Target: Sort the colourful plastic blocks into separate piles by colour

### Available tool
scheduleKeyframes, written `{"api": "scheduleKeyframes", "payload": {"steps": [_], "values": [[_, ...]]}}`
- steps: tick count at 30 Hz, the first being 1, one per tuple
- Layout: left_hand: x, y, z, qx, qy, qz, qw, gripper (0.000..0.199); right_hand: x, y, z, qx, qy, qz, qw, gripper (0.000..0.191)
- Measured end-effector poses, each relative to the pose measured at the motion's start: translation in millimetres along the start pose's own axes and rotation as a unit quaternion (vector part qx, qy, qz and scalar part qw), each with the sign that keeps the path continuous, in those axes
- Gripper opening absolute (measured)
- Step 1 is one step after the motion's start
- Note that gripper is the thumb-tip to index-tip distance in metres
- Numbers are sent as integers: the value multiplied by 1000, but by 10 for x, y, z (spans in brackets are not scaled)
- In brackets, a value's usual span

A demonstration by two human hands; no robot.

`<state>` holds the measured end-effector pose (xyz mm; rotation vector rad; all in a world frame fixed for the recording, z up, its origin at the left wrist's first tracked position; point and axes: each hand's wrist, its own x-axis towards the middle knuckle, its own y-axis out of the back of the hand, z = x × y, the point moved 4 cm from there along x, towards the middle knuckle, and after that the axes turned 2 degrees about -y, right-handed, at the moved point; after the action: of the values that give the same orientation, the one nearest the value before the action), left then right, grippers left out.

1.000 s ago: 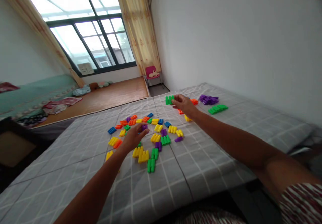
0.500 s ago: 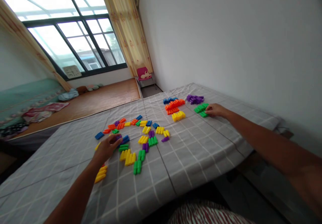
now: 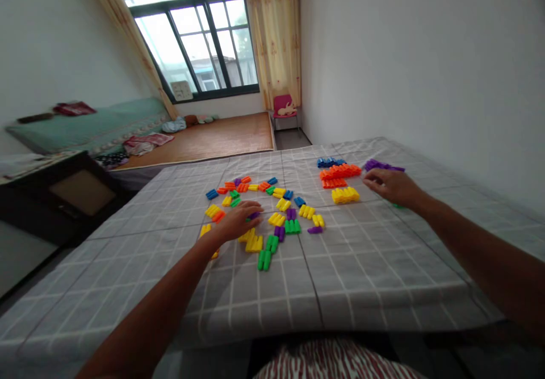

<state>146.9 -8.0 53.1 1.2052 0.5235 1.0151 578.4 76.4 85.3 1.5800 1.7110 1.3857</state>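
Note:
My left hand [image 3: 237, 221] reaches over the near middle of a loose arrangement of small plastic blocks. Its fingers are stretched out and apart, with a purple block [image 3: 254, 215] showing between thumb and fingertips. Close by lie yellow blocks [image 3: 254, 244] and green blocks [image 3: 264, 260]. Over to the right, my right hand [image 3: 394, 187] hovers with loosely bent fingers, nothing visible in them. It is just in front of a purple pile [image 3: 383, 165] and right of the orange pile [image 3: 339, 172] and yellow pile [image 3: 346, 196]. The green pile [image 3: 398, 205] is mostly hidden beneath it.
A grey checked cloth [image 3: 340, 277] covers the table. A blue pile [image 3: 330, 163] sits behind the orange one. Beyond are a low bed platform [image 3: 230, 135], a pink chair [image 3: 283, 105] and a window; a white wall runs along the right.
The view has turned left. My right hand has left the green pile's edge and moved toward the purple pile. My left hand's fingers have spread over the purple block.

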Motion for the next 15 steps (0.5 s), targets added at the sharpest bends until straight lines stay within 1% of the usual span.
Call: {"api": "scheduleKeyframes", "payload": {"steps": [2,4,6,7,9,11,13,15], "values": [[-10,-75,235,-10,-52,-40,998,47,90,-298,-487,20,75,-63,995,23],[-78,-135,451,-6,-89,-69,994,55,95,-615,-920,45,137,-128,981,23],[-195,-175,617,14,-104,-91,990,63,30,-896,-1256,48,218,-181,958,26],[-264,-191,673,28,-104,-99,989,66,-15,-1012,-1376,41,261,-200,944,30],[-394,-224,733,54,-94,-111,988,71,-87,-1196,-1523,17,330,-226,916,45],[-477,-264,725,74,-75,-112,988,70,-86,-1319,-1578,-6,362,-237,901,56],[-485,-304,653,99,-40,-94,990,64,4,-1386,-1590,-24,365,-231,902,55],[-425,-327,535,137,12,-58,989,58,159,-1406,-1587,-27,347,-214,913,51]]}}
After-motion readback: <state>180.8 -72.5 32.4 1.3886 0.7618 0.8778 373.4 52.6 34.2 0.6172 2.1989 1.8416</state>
